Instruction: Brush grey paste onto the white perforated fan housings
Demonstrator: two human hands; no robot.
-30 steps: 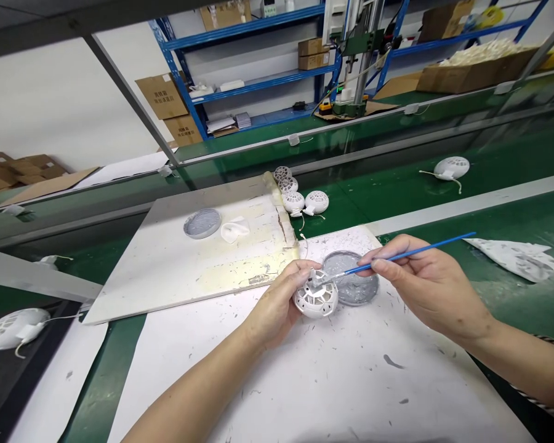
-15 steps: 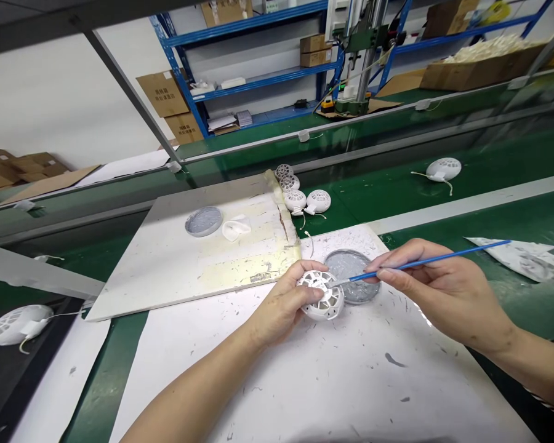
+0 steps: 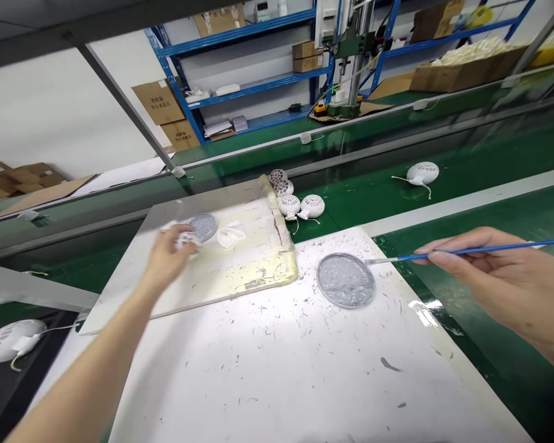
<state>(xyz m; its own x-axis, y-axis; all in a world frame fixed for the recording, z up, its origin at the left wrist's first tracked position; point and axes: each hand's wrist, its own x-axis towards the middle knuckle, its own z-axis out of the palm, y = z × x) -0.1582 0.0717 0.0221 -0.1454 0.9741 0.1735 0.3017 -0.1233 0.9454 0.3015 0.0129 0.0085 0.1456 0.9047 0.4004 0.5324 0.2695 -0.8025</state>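
My left hand (image 3: 168, 252) is over the pale board, shut on a white lattice shell (image 3: 181, 239) that its fingers and blur mostly hide. It sits just left of a small round dish of grey paste (image 3: 205, 226), and a white cloth (image 3: 231, 235) lies beyond that. At the right, my right hand (image 3: 484, 271) pinches a thin blue paintbrush (image 3: 466, 250) level. The brush tip points left, just above the rim of a larger dish of grey paste (image 3: 345, 280), and does not touch it.
Several white lattice shells with cords (image 3: 289, 205) lie beside the stained board (image 3: 258, 271). A paint-flecked white sheet (image 3: 268, 369) covers the green conveyor belt (image 3: 443, 209). Other shells rest on the belt. Blue shelving with cartons (image 3: 258, 86) stands behind.
My left hand has carried the lattice shell left, over the board. My right hand has moved right with the brush, away from the larger dish, which now shows whole.
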